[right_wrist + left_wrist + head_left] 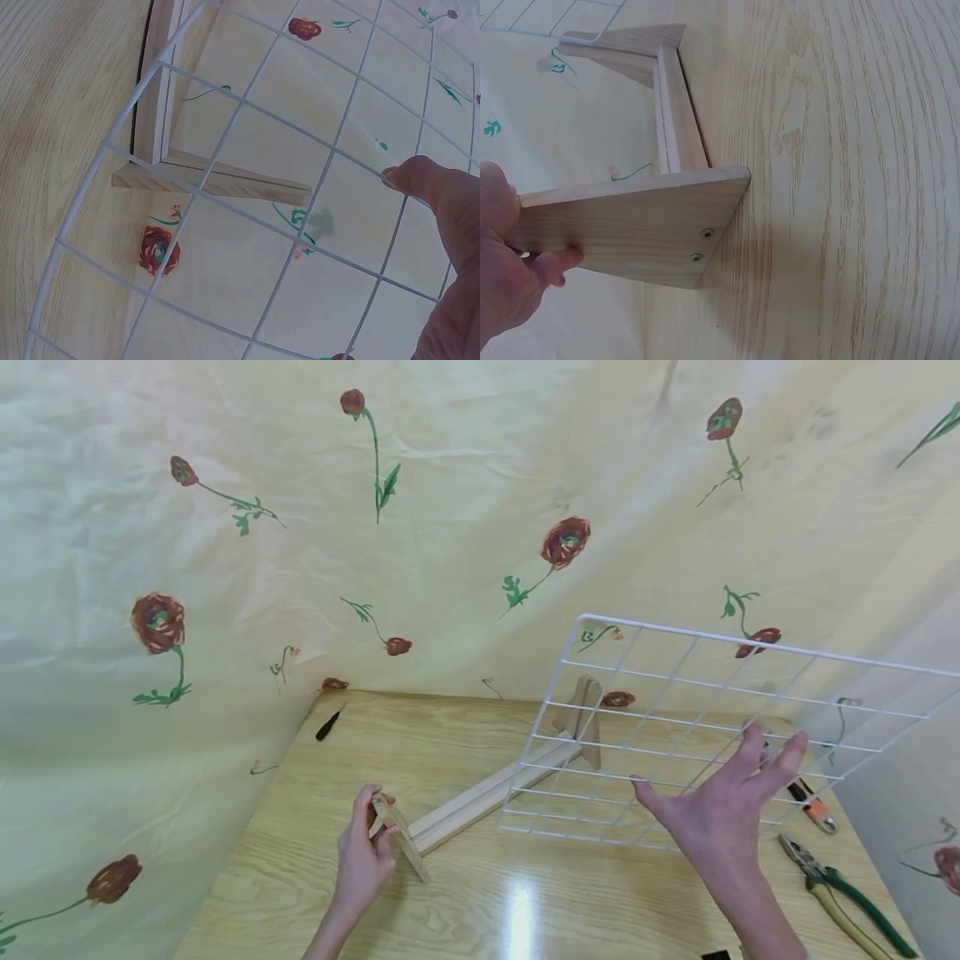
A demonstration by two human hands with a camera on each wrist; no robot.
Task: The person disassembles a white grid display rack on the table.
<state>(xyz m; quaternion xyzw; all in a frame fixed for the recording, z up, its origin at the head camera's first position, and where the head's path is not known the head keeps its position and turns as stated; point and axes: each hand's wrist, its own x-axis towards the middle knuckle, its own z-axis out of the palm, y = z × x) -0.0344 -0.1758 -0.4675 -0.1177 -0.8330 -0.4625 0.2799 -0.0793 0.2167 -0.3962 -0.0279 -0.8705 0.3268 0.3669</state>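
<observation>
A wooden stand lies on the table, with a grooved rail (487,797) joining two upright end boards. My left hand (362,856) grips the near end board (411,852) between thumb and fingers. Two screw heads (702,246) show on that board's outer face in the left wrist view. The far end board (591,727) stands at the back, partly behind a white wire grid (547,700). My right hand (716,822) holds the grid tilted above the table, fingers spread and bent through its wires. In the right wrist view the thumb (427,180) lies on a wire.
Green-and-yellow pliers (832,881) lie at the right of the table (285,868), below a tool with an orange and black handle (812,806). A small black-handled tool (327,727) lies at the back left. Flower-patterned cloth (450,527) encloses the table's back and sides.
</observation>
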